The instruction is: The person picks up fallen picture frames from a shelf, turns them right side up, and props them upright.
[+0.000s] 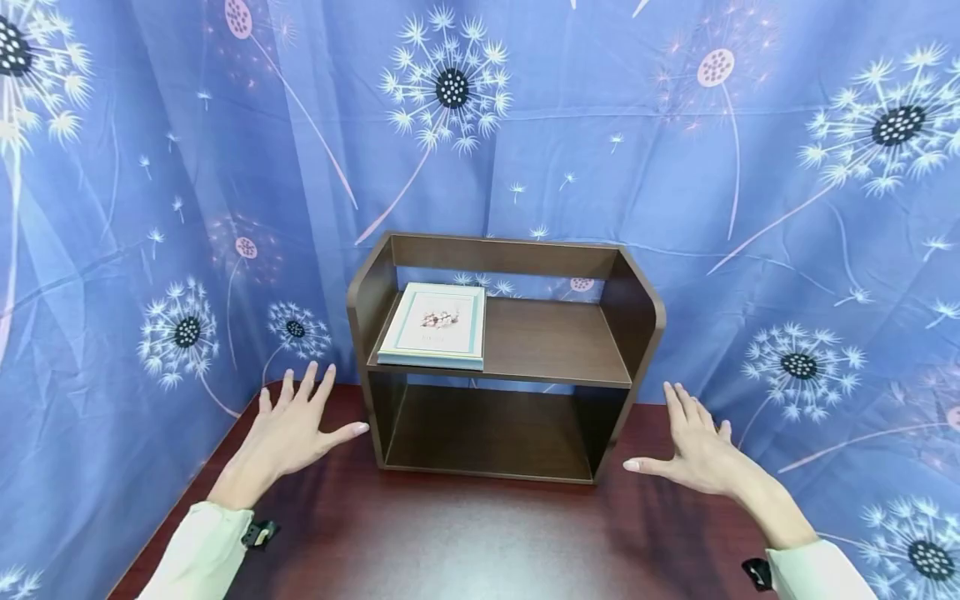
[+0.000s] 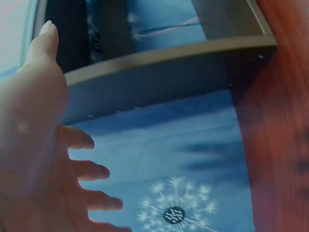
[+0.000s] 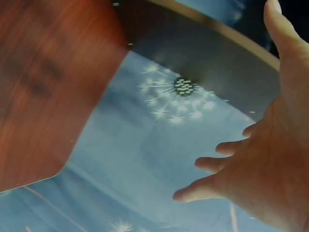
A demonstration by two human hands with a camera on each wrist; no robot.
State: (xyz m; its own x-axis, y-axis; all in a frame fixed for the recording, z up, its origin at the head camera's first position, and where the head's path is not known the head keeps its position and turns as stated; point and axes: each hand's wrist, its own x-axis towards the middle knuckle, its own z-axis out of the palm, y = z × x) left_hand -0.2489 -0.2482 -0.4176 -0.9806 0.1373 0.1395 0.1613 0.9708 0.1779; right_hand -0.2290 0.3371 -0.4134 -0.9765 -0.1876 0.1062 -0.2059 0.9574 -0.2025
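Observation:
A small dark brown two-tier shelf (image 1: 555, 333) stands at the back of the table. On the left part of its upper board lies a flat book or box (image 1: 442, 321) with a white cover, a light blue border and a small picture. My left hand (image 1: 288, 429) hovers by the shelf's left side, fingers spread and thumb towards it. On the other side my right hand (image 1: 697, 450) is held apart from the shelf, its fingers straight. Neither hand holds anything. Both wrist views show the hands beside the shelf's side panels (image 2: 159, 82).
The reddish-brown table (image 1: 465, 533) reaches forward from the shelf. A blue curtain (image 1: 562, 175) with dandelion prints hangs behind and along both sides. Black straps or devices sit at both wrists, near the light sleeves (image 1: 198, 550).

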